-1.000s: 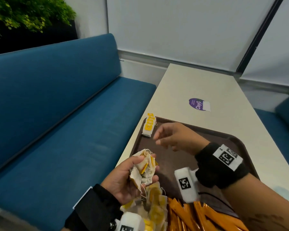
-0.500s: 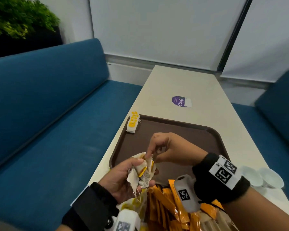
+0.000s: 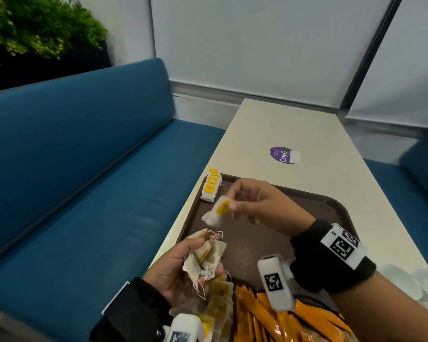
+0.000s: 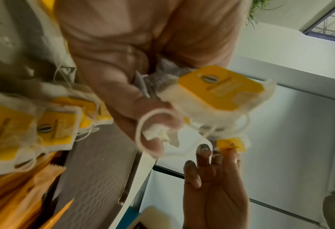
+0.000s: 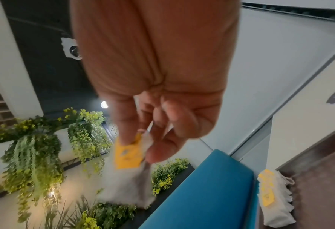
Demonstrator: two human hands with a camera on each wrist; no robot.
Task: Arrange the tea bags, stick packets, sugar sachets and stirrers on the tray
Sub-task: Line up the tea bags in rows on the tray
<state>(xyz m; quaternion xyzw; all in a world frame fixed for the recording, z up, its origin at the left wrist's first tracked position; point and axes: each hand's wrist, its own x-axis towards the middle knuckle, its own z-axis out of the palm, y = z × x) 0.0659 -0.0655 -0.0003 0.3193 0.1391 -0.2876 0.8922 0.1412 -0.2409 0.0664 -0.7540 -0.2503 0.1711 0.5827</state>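
Observation:
My right hand (image 3: 235, 201) pinches one white tea bag with a yellow tag (image 3: 216, 212) above the far left part of the brown tray (image 3: 314, 206); the same tea bag (image 5: 127, 167) hangs blurred from my fingers in the right wrist view. My left hand (image 3: 195, 260) grips a crumpled bunch of tea bags (image 3: 208, 255) at the tray's near left edge, and the bunch of tea bags (image 4: 211, 99) shows close up in the left wrist view. A neat row of tea bags (image 3: 211, 188) lies in the tray's far left corner. Loose tea bags (image 3: 219, 307) and orange stick packets (image 3: 269, 317) are heaped at the near end.
The tray sits on a long cream table (image 3: 294, 127) with a purple sticker (image 3: 283, 155). A blue bench (image 3: 84, 181) runs along the left and another blue seat (image 3: 418, 174) on the right. White paper cups (image 3: 410, 280) stand at the table's near right edge.
My right hand has pulled a single tea bag out of the bunch in my left hand and carried it up and away toward the row in the far left corner.

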